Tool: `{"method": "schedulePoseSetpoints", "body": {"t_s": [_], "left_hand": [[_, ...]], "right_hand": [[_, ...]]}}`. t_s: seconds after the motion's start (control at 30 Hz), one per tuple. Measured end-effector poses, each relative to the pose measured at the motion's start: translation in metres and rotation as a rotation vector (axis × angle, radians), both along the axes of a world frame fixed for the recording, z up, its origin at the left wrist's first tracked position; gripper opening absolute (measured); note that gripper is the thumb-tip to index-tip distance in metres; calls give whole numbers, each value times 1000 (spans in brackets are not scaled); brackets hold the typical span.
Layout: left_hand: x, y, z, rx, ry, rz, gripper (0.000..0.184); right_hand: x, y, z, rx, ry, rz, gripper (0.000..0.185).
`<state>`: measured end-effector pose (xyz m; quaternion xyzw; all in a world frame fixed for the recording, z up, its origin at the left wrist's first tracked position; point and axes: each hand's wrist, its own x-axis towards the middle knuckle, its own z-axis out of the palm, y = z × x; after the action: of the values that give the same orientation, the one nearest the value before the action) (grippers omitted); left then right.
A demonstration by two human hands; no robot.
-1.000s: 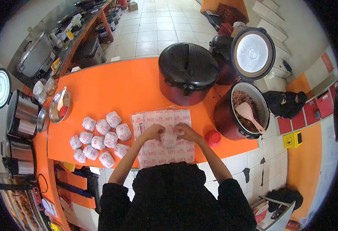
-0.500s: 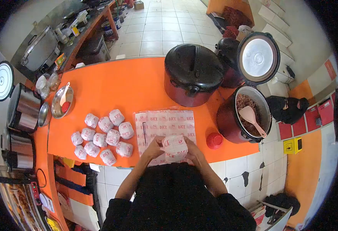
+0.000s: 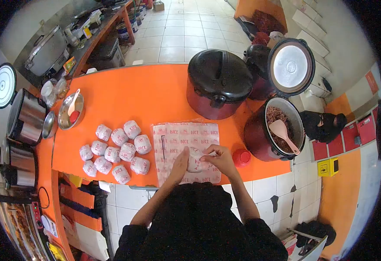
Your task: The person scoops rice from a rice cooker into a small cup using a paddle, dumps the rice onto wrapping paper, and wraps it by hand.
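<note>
A paper-wrapped rice packet (image 3: 195, 162) sits on a stack of printed wrapping paper (image 3: 210, 132) at the table's front edge. My left hand (image 3: 181, 166) lies along the packet's left side, its fingers straight and flat against it. At the upper right, my right hand (image 3: 221, 160) pinches the wrapping paper between thumb and fingertips. To the left is a group of several finished-looking wrapped packets (image 3: 127, 152). A dark thin bracket-shaped line (image 3: 163, 150) shows on the paper stack's left part.
On the right stand an open pot of reddish-brown rice (image 3: 275, 112) with a pink paddle (image 3: 281, 132), a red cup (image 3: 241, 158) and a lidded pot (image 3: 218, 82). A steel bowl (image 3: 64, 124) with a spoon is at left. Another person (image 3: 323, 124) is at far right.
The packet has been turned and set lower on the paper. My left hand now lies flat beside it, and my right hand has moved up to pinch its paper.
</note>
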<state>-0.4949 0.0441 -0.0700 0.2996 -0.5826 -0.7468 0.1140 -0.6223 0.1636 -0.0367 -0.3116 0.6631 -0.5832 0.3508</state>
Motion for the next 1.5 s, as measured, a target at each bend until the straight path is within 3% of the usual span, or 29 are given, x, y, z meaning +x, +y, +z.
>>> {"method": "schedulePoseSetpoints", "body": {"t_s": [0.1,0.2,0.3,0.4,0.43,0.47,0.53,0.57,0.67,0.73,0.83,0.93,0.97,1.03,1.07,1.1,1.17,1.23,1.27,1.3,1.33,1.4,1.43,1.5], "left_hand": [[2,-3,26,-150,17,-19,52],[-2,-6,38,-273,69,108,47],[-5,-13,42,-479,110,238,41],[-6,-12,67,-646,151,339,38],[-7,-12,68,-712,182,368,39],[-8,-10,68,-776,212,397,39],[-4,-7,60,-535,125,347,38],[-5,-7,56,-416,87,322,38],[-6,-7,47,-535,292,375,36],[1,-12,41,-529,166,347,36],[21,-21,10,-620,99,353,35],[63,-27,-42,-917,-138,388,36],[79,-25,-53,-1033,-268,396,37],[106,-17,-46,-918,-287,533,40],[117,-11,-34,-861,-297,601,43],[129,-5,-5,-529,-206,656,62],[164,-3,-39,-718,-248,590,75],[180,-2,-51,-831,-255,583,94],[184,-3,-61,-852,-281,610,93],[186,-7,-76,-876,-305,634,93],[189,-8,-92,-897,-329,654,93],[185,-12,-94,-850,-322,703,91],[184,-13,-94,-869,-325,715,90],[179,-15,-94,-924,-359,722,87]], "right_hand": [[-1,-8,11,-110,152,-22,16],[9,-15,39,-73,647,-233,27],[30,-20,34,32,614,-191,43],[63,-40,28,-147,893,-342,53],[73,-41,35,-81,899,-309,55],[79,-45,44,-120,693,-314,55],[88,-51,57,-186,275,-323,56],[91,-54,56,-214,230,-334,56],[91,-62,41,-232,161,-340,53],[84,-69,20,-157,202,-299,53],[70,-82,-9,221,90,-45,48],[85,-101,-57,-16,-618,117,40],[95,-103,-55,38,-628,164,39],[118,-106,-45,151,-649,265,38],[130,-110,-56,156,-586,334,40],[143,-116,-77,158,-522,402,42],[157,-131,-110,170,-410,603,49],[171,-135,-80,254,-108,467,49],[180,-136,-70,288,45,399,49],[188,-140,-98,211,241,368,52],[193,-138,-125,130,235,342,52],[197,-137,-123,-32,225,274,51],[197,-134,-121,33,207,323,49],[190,-126,-109,41,643,374,50]]}}
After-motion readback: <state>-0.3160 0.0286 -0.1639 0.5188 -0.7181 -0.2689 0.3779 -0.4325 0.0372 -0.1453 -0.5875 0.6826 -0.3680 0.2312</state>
